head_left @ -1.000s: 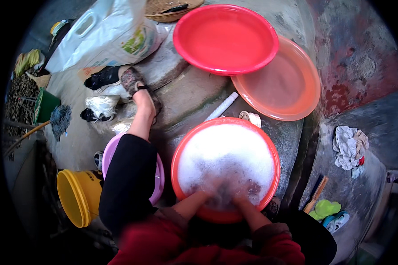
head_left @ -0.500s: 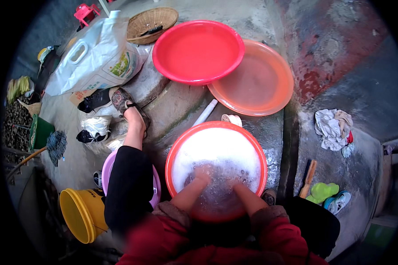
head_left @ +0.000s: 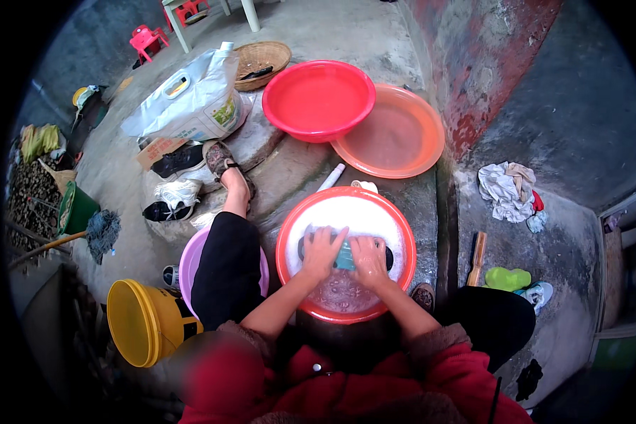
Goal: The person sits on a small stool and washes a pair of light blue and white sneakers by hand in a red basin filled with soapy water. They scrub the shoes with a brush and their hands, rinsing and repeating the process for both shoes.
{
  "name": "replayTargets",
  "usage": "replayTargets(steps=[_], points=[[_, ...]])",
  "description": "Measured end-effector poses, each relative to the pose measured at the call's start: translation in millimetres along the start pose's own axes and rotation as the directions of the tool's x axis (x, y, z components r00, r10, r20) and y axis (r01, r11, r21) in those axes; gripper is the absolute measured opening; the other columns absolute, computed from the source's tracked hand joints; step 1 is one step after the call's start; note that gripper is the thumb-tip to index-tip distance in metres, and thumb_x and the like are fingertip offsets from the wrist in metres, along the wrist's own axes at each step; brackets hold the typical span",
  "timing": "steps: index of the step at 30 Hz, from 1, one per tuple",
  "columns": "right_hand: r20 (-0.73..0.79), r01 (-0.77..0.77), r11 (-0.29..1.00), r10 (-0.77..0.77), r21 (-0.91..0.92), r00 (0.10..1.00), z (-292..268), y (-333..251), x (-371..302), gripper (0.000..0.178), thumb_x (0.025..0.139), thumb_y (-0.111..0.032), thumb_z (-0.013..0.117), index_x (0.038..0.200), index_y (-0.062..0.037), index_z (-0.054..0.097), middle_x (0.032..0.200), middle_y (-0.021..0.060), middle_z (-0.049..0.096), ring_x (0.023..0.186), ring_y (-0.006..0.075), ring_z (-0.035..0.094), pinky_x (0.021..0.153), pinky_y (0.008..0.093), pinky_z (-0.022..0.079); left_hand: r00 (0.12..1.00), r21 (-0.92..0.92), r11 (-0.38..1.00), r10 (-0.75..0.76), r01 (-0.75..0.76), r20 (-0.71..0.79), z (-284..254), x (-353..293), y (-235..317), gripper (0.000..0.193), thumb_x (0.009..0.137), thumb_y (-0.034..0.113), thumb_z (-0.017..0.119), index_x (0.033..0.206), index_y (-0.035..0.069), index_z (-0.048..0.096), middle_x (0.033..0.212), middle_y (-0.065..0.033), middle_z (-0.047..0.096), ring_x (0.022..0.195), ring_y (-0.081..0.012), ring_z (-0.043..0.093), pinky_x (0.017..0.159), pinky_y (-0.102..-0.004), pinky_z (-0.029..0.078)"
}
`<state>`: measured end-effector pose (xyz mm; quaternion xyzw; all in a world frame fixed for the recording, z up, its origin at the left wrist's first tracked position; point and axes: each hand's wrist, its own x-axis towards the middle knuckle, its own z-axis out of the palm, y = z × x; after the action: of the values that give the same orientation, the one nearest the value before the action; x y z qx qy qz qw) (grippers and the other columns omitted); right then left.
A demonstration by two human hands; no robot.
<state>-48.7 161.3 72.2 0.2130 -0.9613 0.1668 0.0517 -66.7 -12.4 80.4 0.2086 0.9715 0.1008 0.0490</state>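
Note:
A red basin (head_left: 285, 272) of foamy water sits between my knees. My left hand (head_left: 321, 252) and my right hand (head_left: 369, 258) are side by side over the suds, fingers curled over what looks like a shoe (head_left: 344, 256). Its middle is teal, and dark ends show beyond both hands; the rest is covered by fingers and foam. My left hand grips the left part, my right hand the right part. Behind the basin's far rim lie a white tube-shaped object (head_left: 331, 177) and a pale shoe (head_left: 364, 186).
Farther off stand a red basin (head_left: 319, 99), an orange basin (head_left: 403, 134) and a wicker basket (head_left: 261, 60). Shoes (head_left: 177, 161), a purple basin (head_left: 191, 265) and a yellow bucket (head_left: 131, 321) are left. Rightward lie a brush (head_left: 478, 258), green soles (head_left: 507, 278) and cloths (head_left: 507, 192).
Both hands have risen out of the sudsy water, bringing the dark and teal shoe up to the surface. The view has tilted up a little, showing more of the far floor.

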Motion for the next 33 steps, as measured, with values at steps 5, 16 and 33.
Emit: replayTargets(steps=[5, 16, 33], points=[[-0.008, 0.013, 1.000, -0.013, 0.024, 1.000, -4.0, -26.0, -20.5, 0.078, 0.057, -0.018, 0.085, 0.125, -0.0043, 0.050, 0.116, 0.0118, 0.055, 0.113, 0.0295, 0.051, 0.095, 0.0502, 0.034, 0.999, 0.035, 0.999, -0.028, 0.028, -0.020, -1.3, -34.8, 6.1, 0.124, 0.049, 0.031, 0.093, 0.153, 0.025, 0.025, 0.137, -0.0175, 0.041, 0.131, -0.0354, 0.039, 0.103, -0.0565, 0.034], [0.277, -0.092, 0.995, 0.076, 0.043, 0.958, 51.7, -13.1, -56.0, 0.078, 0.056, -0.018, 0.085, 0.125, -0.0070, 0.048, 0.119, 0.0116, 0.054, 0.116, 0.0297, 0.049, 0.099, 0.0511, 0.033, 0.978, 0.122, 0.991, -0.080, 0.057, 0.191, 69.4, -54.3, 15.4, 0.125, 0.051, 0.036, 0.092, 0.154, 0.023, 0.021, 0.143, -0.0166, 0.038, 0.133, -0.0328, 0.037, 0.100, -0.0598, 0.035], [0.807, -0.198, 0.964, 0.256, -0.176, 0.532, 89.0, 36.4, 18.1, 0.031, 0.084, -0.021, 0.060, 0.111, -0.0072, 0.069, 0.117, 0.0180, 0.066, 0.113, 0.0318, 0.062, 0.093, 0.0481, 0.050, 0.512, -0.061, 0.968, -0.074, 0.243, 0.856, 118.6, 23.9, -9.7, 0.049, 0.088, 0.029, 0.061, 0.135, 0.016, 0.055, 0.140, -0.0130, 0.052, 0.129, -0.0344, 0.048, 0.103, -0.0528, 0.041]])
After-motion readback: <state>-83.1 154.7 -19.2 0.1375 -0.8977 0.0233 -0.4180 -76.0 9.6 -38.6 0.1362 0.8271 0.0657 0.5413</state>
